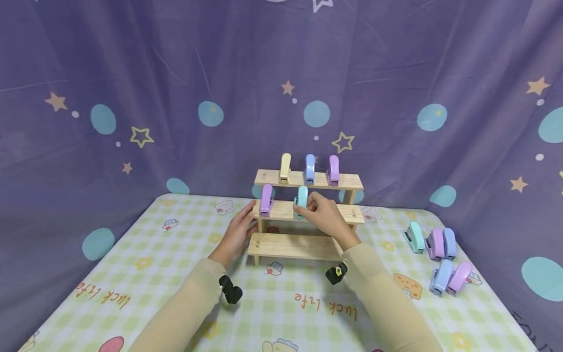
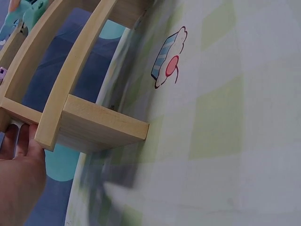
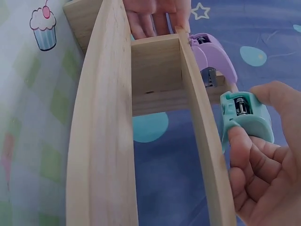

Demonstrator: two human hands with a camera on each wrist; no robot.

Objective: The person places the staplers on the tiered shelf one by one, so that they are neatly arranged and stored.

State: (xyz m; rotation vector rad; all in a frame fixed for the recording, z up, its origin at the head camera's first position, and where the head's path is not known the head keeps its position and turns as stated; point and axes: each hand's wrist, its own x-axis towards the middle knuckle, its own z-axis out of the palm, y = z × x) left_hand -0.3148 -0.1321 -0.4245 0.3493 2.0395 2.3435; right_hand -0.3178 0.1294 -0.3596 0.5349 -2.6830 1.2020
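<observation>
Left hand (image 1: 237, 232), fingers fairly straight, touches the left end of the wooden stand (image 1: 292, 245); right hand (image 1: 326, 214) is pinching the teal stapler (image 1: 302, 197) at the middle tier (image 1: 283, 211), right of a purple stapler (image 1: 266, 199)! Three staplers (image 1: 310, 168) stand on the far top tier (image 1: 297, 178).

Noted smooth, fairly glossy plastic on staplers (image 1: 302, 196), shiny metal at mechanisms (image 3: 242, 105). Recorded smooth matt wood with faint grain for shelf (image 1: 299, 246); creased matt cloth for curtain (image 1: 374, 58); matt cloth for sleeves (image 1: 391, 298); smooth, matt finish for tabletop (image 1: 176, 259).
</observation>
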